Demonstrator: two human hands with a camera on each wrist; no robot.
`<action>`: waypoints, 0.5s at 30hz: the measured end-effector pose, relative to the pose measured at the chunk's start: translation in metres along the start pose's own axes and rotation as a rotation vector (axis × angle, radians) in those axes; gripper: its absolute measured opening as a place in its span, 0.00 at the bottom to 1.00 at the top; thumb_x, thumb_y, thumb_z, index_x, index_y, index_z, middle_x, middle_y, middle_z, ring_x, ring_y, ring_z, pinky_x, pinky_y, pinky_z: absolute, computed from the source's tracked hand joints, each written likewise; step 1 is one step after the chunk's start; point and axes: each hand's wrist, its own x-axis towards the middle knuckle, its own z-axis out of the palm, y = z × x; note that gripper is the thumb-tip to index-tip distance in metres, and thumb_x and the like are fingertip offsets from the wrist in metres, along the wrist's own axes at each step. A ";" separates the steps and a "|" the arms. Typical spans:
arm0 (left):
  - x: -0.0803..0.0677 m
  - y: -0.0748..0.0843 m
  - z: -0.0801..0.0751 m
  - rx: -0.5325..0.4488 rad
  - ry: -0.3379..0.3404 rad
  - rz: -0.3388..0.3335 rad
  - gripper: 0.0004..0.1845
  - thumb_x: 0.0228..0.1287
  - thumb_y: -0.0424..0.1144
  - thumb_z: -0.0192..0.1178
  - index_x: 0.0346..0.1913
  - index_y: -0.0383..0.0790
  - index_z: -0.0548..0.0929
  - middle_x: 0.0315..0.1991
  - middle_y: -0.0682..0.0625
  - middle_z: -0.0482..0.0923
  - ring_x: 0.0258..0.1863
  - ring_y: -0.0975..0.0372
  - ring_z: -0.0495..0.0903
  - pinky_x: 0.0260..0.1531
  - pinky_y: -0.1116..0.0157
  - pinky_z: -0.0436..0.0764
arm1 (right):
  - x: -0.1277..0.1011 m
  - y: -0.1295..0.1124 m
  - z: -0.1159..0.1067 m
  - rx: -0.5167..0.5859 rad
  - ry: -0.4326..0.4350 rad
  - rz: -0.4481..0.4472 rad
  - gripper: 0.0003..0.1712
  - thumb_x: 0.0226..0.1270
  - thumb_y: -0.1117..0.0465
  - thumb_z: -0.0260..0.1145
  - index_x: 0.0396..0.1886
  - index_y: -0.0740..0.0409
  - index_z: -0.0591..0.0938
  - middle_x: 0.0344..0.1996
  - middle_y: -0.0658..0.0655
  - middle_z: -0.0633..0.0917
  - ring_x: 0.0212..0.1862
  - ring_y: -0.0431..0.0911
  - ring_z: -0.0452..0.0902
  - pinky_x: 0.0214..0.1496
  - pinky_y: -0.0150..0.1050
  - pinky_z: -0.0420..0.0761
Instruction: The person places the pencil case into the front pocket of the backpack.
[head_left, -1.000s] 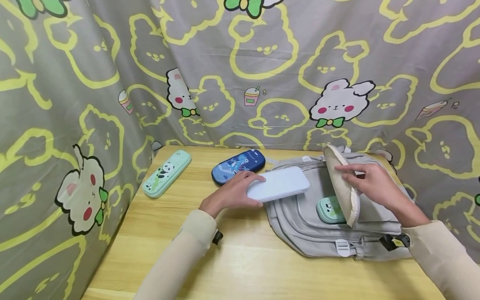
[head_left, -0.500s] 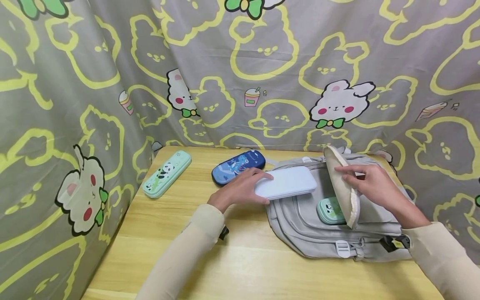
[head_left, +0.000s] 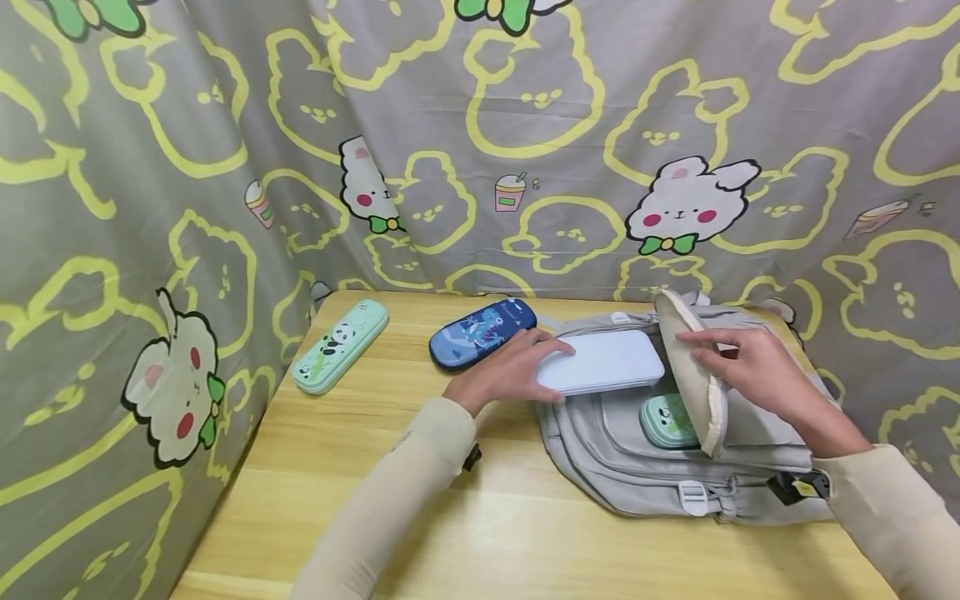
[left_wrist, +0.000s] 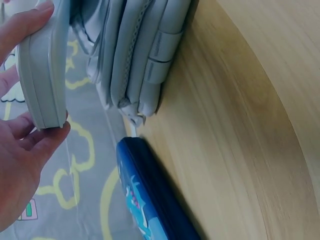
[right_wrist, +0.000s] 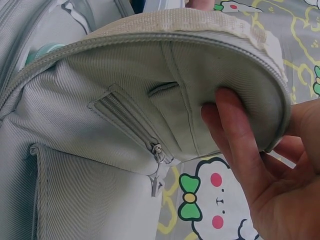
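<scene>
Left grip (head_left: 510, 375) pinching white case (head_left: 602, 362) by one end; right grip (head_left: 750, 367) holding flap (head_left: 693, 375) up. Could snag on green case (head_left: 667, 421) inside backpack (head_left: 637, 467), or slip.

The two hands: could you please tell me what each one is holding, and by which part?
The left hand grips the white case by its left end. The right hand holds the backpack flap open by its upper edge.
</scene>
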 end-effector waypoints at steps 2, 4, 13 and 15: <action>0.002 0.001 0.002 0.014 0.007 0.002 0.39 0.65 0.59 0.77 0.77 0.65 0.75 0.79 0.50 0.67 0.74 0.56 0.68 0.75 0.54 0.74 | 0.000 -0.001 0.001 -0.001 -0.001 -0.015 0.18 0.83 0.58 0.66 0.66 0.56 0.88 0.58 0.68 0.86 0.20 0.40 0.73 0.19 0.40 0.68; 0.004 0.002 0.003 0.017 0.010 0.009 0.39 0.65 0.59 0.77 0.77 0.64 0.75 0.79 0.50 0.68 0.74 0.56 0.68 0.75 0.55 0.74 | 0.000 0.000 0.001 -0.004 0.004 -0.024 0.18 0.83 0.59 0.67 0.66 0.56 0.89 0.57 0.68 0.86 0.20 0.39 0.73 0.19 0.39 0.68; 0.015 0.010 0.007 0.030 0.010 0.030 0.38 0.66 0.58 0.78 0.77 0.63 0.76 0.79 0.49 0.67 0.79 0.55 0.65 0.78 0.55 0.71 | 0.000 0.002 0.002 -0.003 0.012 -0.030 0.18 0.82 0.60 0.67 0.66 0.56 0.89 0.53 0.67 0.86 0.20 0.39 0.73 0.19 0.39 0.67; 0.018 0.012 0.008 0.039 0.009 0.033 0.38 0.66 0.58 0.77 0.77 0.63 0.75 0.80 0.49 0.67 0.79 0.55 0.64 0.78 0.55 0.71 | 0.000 0.002 0.002 -0.004 0.012 -0.029 0.18 0.82 0.60 0.67 0.66 0.56 0.89 0.52 0.66 0.86 0.19 0.40 0.73 0.18 0.39 0.67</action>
